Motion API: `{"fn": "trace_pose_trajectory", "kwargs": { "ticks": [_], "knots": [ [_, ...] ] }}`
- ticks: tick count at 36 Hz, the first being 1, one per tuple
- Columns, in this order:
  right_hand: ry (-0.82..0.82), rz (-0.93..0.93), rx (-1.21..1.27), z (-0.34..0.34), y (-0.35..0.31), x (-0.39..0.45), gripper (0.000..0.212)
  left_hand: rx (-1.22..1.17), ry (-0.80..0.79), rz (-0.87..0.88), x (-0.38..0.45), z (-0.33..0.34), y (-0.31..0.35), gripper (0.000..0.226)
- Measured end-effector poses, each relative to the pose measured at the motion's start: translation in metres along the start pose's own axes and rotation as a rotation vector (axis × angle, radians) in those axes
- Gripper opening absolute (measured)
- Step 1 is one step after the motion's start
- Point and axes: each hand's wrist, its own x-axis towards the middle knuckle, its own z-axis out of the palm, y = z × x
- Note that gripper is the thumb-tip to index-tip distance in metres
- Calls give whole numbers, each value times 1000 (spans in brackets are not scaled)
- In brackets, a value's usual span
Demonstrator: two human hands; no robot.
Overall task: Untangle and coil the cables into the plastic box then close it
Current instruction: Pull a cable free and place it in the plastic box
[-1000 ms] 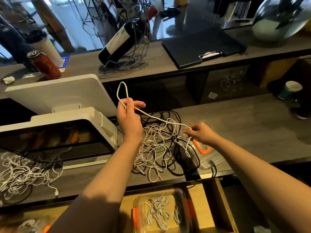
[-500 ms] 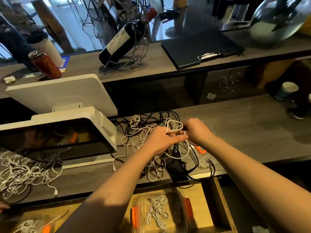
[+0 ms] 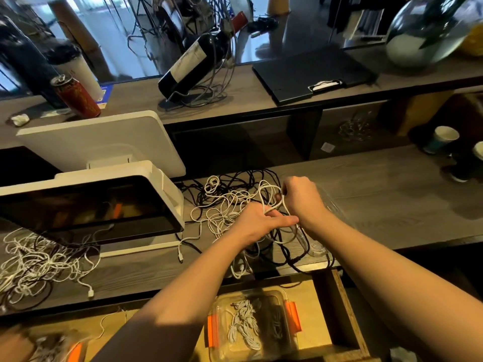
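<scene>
A tangle of white and black cables (image 3: 227, 202) lies on the grey wooden counter. Over its right side my left hand (image 3: 258, 222) and my right hand (image 3: 300, 198) meet, both pinching a looped white cable (image 3: 269, 190). A clear plastic box with orange clips (image 3: 285, 333) sits below the counter edge, open, with coiled white and black cables inside. A clear lid (image 3: 332, 207) lies on the counter, partly hidden under my right hand and the cables.
A white point-of-sale terminal (image 3: 91, 202) stands left of the tangle. A second cable tangle (image 3: 39, 262) lies at far left. On the upper shelf are a red can (image 3: 77, 97), a wine bottle in a wire holder (image 3: 193, 64) and a black clipboard (image 3: 311, 71). Paper cups (image 3: 441, 139) stand at right.
My left hand came down from holding the white loop high and moved right to meet my right hand. Both now work the loop close over the tangle.
</scene>
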Motion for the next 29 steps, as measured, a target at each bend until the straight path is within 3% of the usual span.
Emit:
{"fn": "trace_pose_trajectory", "kwargs": {
  "ticks": [3,12,16,19,29],
  "knots": [
    [16,-19,25,6,1,-3,18,-36,-3,8,-3,2,-2,13],
    [67,-68,102,10,-1,-12,13,-95,10,45,-16,11,-8,5],
    [5,-123,205,9,3,-19,15,-201,183,60,-20,7,-5,28],
    [7,-86,250,9,11,-25,19,-419,392,18,-19,-4,-10,26],
    [-86,-286,79,9,14,-43,15,-632,555,60,-26,-29,-14,38]
  ]
}}
